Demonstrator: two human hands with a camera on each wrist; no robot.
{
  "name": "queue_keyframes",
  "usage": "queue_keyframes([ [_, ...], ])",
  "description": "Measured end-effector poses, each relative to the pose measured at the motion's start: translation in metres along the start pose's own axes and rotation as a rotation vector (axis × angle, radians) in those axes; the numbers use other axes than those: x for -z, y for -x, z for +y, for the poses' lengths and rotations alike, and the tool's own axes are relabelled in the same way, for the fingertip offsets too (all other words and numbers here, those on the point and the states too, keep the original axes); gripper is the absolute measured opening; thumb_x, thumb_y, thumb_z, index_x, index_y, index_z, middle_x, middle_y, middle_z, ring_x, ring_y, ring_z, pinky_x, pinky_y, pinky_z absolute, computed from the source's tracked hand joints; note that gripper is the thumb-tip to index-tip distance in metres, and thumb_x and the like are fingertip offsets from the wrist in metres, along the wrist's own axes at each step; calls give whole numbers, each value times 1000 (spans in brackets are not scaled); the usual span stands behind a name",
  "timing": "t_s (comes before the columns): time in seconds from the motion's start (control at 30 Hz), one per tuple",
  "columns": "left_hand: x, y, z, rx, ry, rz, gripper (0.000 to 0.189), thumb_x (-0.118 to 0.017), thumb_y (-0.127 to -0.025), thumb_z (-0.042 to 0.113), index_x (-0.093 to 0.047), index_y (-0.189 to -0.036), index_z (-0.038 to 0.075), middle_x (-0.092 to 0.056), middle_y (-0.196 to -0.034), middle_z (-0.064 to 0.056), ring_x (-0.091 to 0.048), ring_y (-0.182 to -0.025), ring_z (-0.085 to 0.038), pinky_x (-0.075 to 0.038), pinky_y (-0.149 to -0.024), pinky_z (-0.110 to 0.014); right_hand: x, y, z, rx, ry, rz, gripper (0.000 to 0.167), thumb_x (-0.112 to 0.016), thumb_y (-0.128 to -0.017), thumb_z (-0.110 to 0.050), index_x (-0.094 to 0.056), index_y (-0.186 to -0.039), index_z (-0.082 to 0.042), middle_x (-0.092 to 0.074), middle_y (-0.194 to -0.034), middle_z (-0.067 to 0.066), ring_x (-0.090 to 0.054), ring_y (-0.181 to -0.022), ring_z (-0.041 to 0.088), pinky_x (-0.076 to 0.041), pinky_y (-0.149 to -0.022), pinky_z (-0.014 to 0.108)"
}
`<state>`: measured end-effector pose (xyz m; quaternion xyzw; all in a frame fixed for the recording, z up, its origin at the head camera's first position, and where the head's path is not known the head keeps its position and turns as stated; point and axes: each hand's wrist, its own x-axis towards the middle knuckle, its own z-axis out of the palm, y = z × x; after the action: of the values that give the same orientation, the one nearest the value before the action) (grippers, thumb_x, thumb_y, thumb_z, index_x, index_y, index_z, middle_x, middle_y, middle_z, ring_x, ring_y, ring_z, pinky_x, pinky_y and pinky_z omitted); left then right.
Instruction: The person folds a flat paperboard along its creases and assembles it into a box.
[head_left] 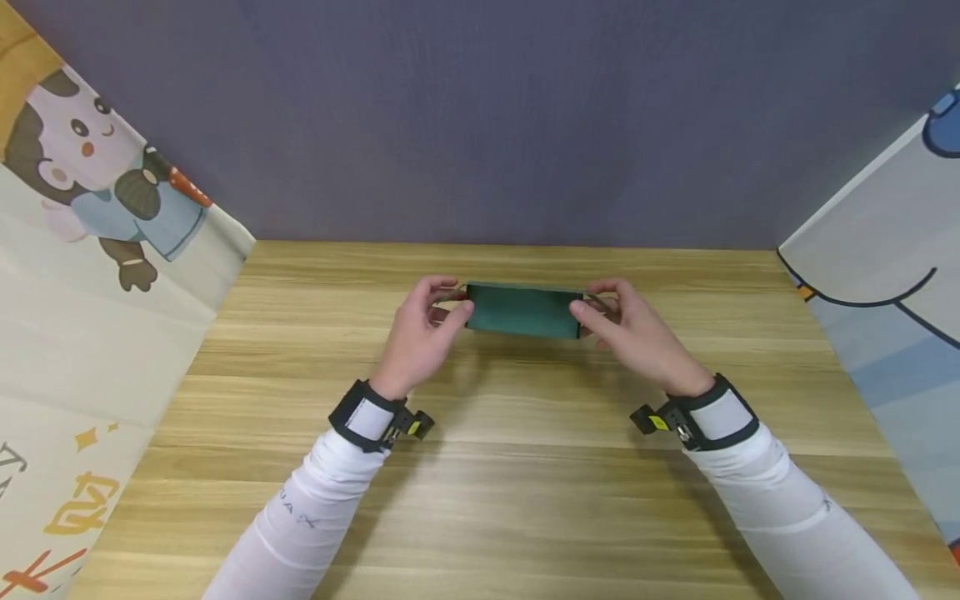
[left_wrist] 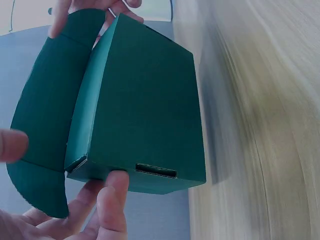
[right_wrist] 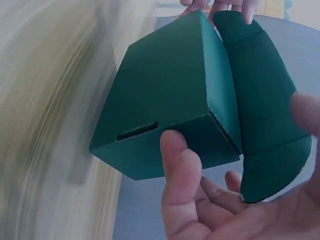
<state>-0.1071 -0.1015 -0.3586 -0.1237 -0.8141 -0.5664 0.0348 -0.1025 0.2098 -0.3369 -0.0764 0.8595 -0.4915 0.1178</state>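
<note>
Between my two hands is a small dark green cardboard box, close over the wooden table. Its long flap stands out from one edge, with rounded ends folded at creases. My left hand holds the left end, index fingertip against the end wall near a narrow slot and thumb at the flap. At the opposite end my right hand grips in the same way, index fingertip beside another slot and thumb by the flap. The box's inside is hidden.
The wood-grain table runs up to a dark grey-blue wall. Cartoon-printed sheets hang at the left and right. Each wrist wears a black strap with a small camera.
</note>
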Motion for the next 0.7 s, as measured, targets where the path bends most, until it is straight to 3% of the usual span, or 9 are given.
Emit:
queue_keyframes([
  [0.13, 0, -1, 2, 34, 36, 29, 42, -59, -109, 21, -50, -143, -3, -66, -135, -20, -72, -99, -34, -57, -79, -41, -1, -1, -2, -13, -1, 25, 70, -55, -110, -48, -28, -155, -1, -67, -131, 23, -70, -112, 32, -57, -85, 36],
  [0.23, 0, -1, 3, 61, 64, 38, 37, -53, -112, 22, -50, -140, -3, -67, -132, -22, -73, -95, -37, -60, -78, -46, -2, -1, -2, -10, -7, 41, 61, -55, -111, -34, -27, -151, 3, -64, -136, 27, -69, -116, 34, -56, -82, 31],
  [0.47, -1, 1, 5, 96, 38, 68, 34, -51, -114, 28, -55, -131, 0, -73, -123, -16, -74, -91, -33, -61, -80, -51, -10, -1, 0, 2, 14, 55, 54, -57, -109, -19, -29, -146, 8, -55, -145, 35, -61, -132, 40, -54, -94, 40],
  [0.57, -1, 1, 6, 105, 47, 81, 34, -53, -113, 30, -57, -130, 0, -73, -121, -16, -74, -90, -33, -62, -79, -53, -12, -1, -1, 8, 30, 57, 54, -56, -109, -18, -29, -148, 8, -55, -144, 35, -63, -128, 40, -56, -90, 41],
  [0.7, -2, 1, 6, 103, 41, 101, 34, -55, -113, 30, -59, -126, -1, -73, -119, -18, -74, -86, -32, -62, -77, -53, -13, 0, -2, 14, 65, 48, 54, -56, -109, -17, -29, -150, 6, -62, -135, 32, -69, -112, 37, -53, -74, 33],
])
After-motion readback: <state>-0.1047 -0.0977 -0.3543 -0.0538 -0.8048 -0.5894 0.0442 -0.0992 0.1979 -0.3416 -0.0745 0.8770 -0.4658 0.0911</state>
